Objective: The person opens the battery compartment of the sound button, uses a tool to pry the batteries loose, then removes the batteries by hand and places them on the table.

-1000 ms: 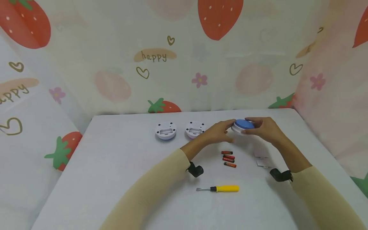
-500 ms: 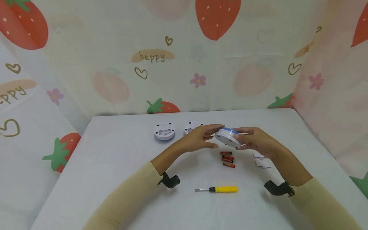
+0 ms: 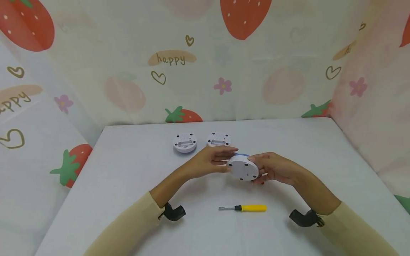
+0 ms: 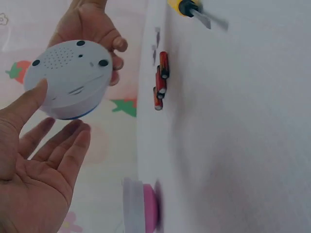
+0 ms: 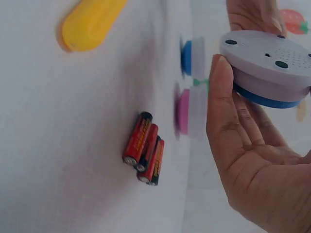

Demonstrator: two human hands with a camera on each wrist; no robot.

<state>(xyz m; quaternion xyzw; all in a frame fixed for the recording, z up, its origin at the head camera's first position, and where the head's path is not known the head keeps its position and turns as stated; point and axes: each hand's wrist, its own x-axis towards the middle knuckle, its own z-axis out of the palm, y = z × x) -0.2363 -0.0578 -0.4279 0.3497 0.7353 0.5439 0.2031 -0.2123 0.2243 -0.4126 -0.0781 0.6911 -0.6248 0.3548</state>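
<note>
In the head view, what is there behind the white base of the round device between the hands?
A thin edge of the blue part shows above the white base; the base covers the rest of it.

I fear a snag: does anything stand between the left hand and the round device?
Nothing visible: the left hand is close to the round device, which the right hand holds. The batteries and screwdriver lie on the table, not between them.

Gripped at its right rim by the right hand (image 3: 277, 168), the round white disc (image 3: 242, 169) sits tilted, dark-footed perforated base in view, blue side turned away, left rim at the left hand (image 3: 205, 163).
</note>
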